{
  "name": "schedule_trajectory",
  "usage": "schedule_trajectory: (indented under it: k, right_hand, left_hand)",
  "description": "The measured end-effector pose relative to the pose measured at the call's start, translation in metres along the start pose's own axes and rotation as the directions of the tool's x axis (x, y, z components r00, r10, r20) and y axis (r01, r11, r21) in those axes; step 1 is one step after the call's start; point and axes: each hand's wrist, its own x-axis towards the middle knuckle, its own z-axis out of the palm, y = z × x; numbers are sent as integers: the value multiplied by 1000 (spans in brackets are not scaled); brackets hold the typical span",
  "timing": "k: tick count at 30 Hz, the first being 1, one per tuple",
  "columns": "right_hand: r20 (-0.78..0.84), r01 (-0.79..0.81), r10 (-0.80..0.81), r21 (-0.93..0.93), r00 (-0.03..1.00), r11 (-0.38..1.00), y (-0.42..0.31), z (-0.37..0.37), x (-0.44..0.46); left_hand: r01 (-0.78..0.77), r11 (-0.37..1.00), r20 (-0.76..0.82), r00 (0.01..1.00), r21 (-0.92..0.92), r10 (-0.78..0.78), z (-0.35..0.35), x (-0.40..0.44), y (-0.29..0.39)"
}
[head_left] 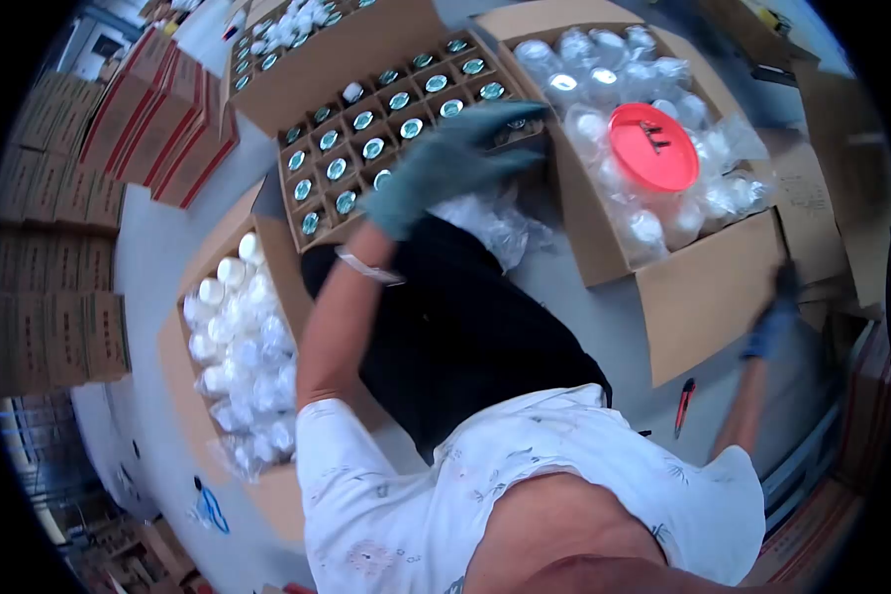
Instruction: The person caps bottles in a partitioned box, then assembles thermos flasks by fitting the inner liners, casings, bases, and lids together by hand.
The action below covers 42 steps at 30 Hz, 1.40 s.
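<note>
My left hand, in a grey-green glove, reaches over the near right corner of a divided carton, its fingers stretched apart with nothing in them. Rows of round metallic-looking tops show in the carton's cells. At the right, my right hand, in a blue and dark glove, is beside the flap of another open carton. Motion blurs its fingers, so I cannot make out whether it holds anything. That carton holds clear-wrapped containers, with a red round lid or dish lying on them.
On my left stands an open carton of white-capped containers in clear plastic. Crumpled clear plastic lies between the cartons. A red and black cutter rests on the floor. Stacked cartons line the left side.
</note>
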Motion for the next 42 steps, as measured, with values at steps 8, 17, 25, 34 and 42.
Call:
schedule_trajectory:
  k: [8, 17, 25, 34, 42]
  right_hand:
    - [726, -38, -288, 396, 624, 917, -214, 363, -130]
    - [799, 639, -552, 299, 237, 709, -293, 729, -63]
    - [956, 977, -246, 191, -162, 99, -321, 1014, -73]
    - [894, 827, -416, 105, 165, 552, -311, 1039, -63]
    - [941, 927, -337, 114, 15, 358, -277, 1057, -80]
  left_hand:
    - [719, 662, -397, 556, -212, -730, -142, -236, -68]
    - [771, 635, -579, 497, -47, -647, -101, -324, -304]
    - [950, 36, -735, 263, 309, -625, -194, -312, -510]
    - [962, 254, -667, 258, 105, -699, -187, -322, -531]
    - [948, 286, -661, 306, 142, -686, -191, -323, -533]
